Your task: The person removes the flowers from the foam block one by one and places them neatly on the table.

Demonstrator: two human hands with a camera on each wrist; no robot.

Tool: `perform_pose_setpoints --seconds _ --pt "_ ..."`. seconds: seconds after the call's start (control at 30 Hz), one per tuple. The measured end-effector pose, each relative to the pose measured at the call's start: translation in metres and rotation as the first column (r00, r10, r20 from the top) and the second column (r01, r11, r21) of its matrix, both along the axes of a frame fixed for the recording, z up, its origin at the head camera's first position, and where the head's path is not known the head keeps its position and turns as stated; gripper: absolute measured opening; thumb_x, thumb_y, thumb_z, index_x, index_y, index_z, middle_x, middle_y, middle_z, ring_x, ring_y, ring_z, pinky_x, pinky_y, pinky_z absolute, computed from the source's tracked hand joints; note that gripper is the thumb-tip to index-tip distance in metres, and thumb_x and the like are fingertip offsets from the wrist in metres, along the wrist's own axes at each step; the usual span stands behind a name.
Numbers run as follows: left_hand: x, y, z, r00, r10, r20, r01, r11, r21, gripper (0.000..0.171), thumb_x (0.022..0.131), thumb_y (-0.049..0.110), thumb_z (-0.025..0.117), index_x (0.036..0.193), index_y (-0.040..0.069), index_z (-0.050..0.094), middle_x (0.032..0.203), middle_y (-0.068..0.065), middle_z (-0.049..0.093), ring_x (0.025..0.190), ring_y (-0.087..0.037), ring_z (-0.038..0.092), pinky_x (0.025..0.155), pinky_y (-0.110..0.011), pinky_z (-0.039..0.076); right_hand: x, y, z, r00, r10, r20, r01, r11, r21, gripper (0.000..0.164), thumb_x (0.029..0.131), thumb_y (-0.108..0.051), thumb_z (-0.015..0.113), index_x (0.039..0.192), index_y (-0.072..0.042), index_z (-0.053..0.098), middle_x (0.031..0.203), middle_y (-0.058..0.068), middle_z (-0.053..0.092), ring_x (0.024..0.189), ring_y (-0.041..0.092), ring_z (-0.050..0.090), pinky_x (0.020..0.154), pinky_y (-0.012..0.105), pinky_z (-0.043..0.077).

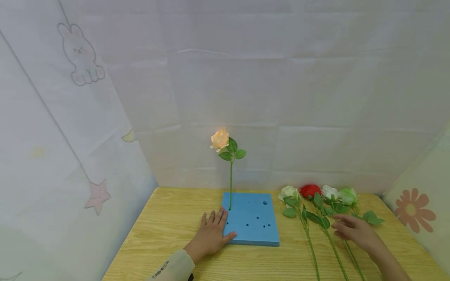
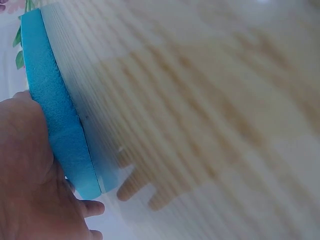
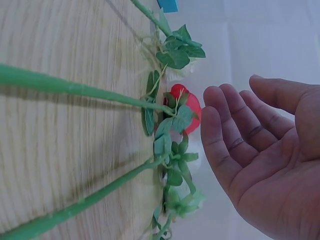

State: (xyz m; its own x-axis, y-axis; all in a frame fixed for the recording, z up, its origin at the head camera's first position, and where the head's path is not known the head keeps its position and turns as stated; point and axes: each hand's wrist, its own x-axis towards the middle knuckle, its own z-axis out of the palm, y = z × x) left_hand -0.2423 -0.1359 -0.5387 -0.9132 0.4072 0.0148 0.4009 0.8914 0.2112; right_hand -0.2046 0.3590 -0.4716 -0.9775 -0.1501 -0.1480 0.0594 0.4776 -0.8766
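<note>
A blue foam block (image 1: 250,234) with several holes lies on the table. From a hole at its left edge rises a peach rose (image 1: 220,139) on a green stem. My left hand (image 1: 212,233) rests with fingers spread on the block's left edge and the table beside it. To the right, my right hand (image 1: 356,231) hovers over the stems of the loose roses, fingers relaxed and holding nothing. Those lying roses are a cream rose (image 1: 289,192), a red rose (image 1: 311,190), a white rose (image 1: 329,192) and a pale green rose (image 1: 348,196).
The wooden table (image 1: 168,218) backs onto a hanging white cloth (image 1: 228,89). Cartoon-printed cloth (image 1: 42,156) hangs along the left side. The loose roses' stems run toward the table's front edge, with their blooms near the back.
</note>
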Motion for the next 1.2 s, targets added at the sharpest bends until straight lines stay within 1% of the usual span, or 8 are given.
perform_pose_setpoints --seconds 0.2,0.4,0.53,0.63,0.77,0.9,1.0,1.2 --pt "0.0 0.0 0.001 1.0 -0.003 0.01 0.003 1.0 0.005 0.091 0.099 0.074 0.031 0.164 0.013 0.018 0.169 -0.012 0.014 0.151 -0.045 0.023 0.118 -0.069 0.012 -0.006 -0.009 0.002 1.0 -0.011 0.011 0.011 1.0 0.03 0.066 0.103 -0.037 0.061 0.149 0.007 0.043 0.131 0.026 0.063 0.106 0.03 0.071 0.087 0.042 0.058" --pt "-0.001 0.0 0.001 1.0 -0.009 0.004 0.009 1.0 0.011 0.09 0.099 0.073 0.033 0.164 0.011 0.019 0.169 -0.013 0.015 0.15 -0.047 0.023 0.117 -0.07 0.012 -0.009 -0.019 0.004 0.999 0.022 -0.046 -0.02 0.999 0.043 0.064 0.103 -0.037 0.062 0.149 0.004 0.045 0.125 0.021 0.066 0.104 0.029 0.07 0.087 0.039 0.059" --pt "0.001 0.001 0.003 1.0 -0.002 0.013 0.001 1.0 0.01 0.09 0.099 0.073 0.033 0.164 0.012 0.019 0.169 -0.012 0.015 0.151 -0.046 0.023 0.117 -0.069 0.012 -0.012 -0.028 0.006 0.998 0.025 -0.058 -0.025 1.0 0.015 0.063 0.102 -0.035 0.063 0.149 0.005 0.045 0.123 0.022 0.066 0.105 0.03 0.07 0.088 0.041 0.058" --pt "0.001 0.001 0.002 1.0 0.007 0.019 -0.007 1.0 0.0 0.091 0.098 0.075 0.031 0.164 0.013 0.017 0.17 -0.011 0.013 0.151 -0.045 0.022 0.118 -0.069 0.012 -0.013 -0.034 0.007 0.998 0.027 -0.054 -0.028 0.999 -0.016 0.062 0.102 -0.032 0.063 0.149 0.005 0.044 0.131 0.027 0.062 0.109 0.032 0.07 0.09 0.044 0.058" --pt "0.001 0.001 0.002 1.0 0.008 0.02 -0.008 1.0 -0.007 0.093 0.098 0.076 0.029 0.164 0.013 0.017 0.17 -0.01 0.013 0.151 -0.044 0.022 0.118 -0.068 0.013 -0.014 -0.042 0.009 0.998 0.028 -0.058 -0.03 0.999 -0.031 0.062 0.102 -0.035 0.064 0.149 0.002 0.046 0.137 0.028 0.059 0.111 0.032 0.07 0.091 0.044 0.057" --pt "0.003 0.001 0.005 1.0 0.0 0.019 0.0 1.0 -0.004 0.091 0.099 0.074 0.03 0.164 0.012 0.018 0.169 -0.011 0.015 0.151 -0.045 0.023 0.117 -0.069 0.014 -0.016 -0.05 0.011 0.996 0.049 -0.077 -0.052 0.998 -0.04 0.061 0.102 -0.034 0.063 0.148 0.002 0.047 0.133 0.027 0.061 0.11 0.031 0.07 0.09 0.042 0.058" --pt "0.003 0.001 0.005 1.0 -0.009 0.009 0.009 1.0 0.005 0.09 0.1 0.072 0.033 0.164 0.01 0.019 0.169 -0.013 0.015 0.15 -0.046 0.023 0.117 -0.07 0.013 -0.019 -0.054 0.011 0.995 0.06 -0.083 -0.064 0.997 -0.049 0.06 0.103 -0.031 0.062 0.149 0.004 0.045 0.131 0.027 0.061 0.109 0.029 0.07 0.09 0.041 0.058" --pt "0.001 0.0 0.003 1.0 -0.019 -0.013 0.019 1.0 0.01 0.091 0.099 0.073 0.032 0.163 0.008 0.021 0.168 -0.016 0.017 0.15 -0.048 0.022 0.116 -0.071 0.013 -0.022 -0.065 0.013 0.996 0.033 -0.079 -0.036 0.998 -0.041 0.062 0.101 -0.035 0.064 0.149 0.0 0.047 0.132 0.024 0.062 0.111 0.032 0.069 0.089 0.039 0.058"
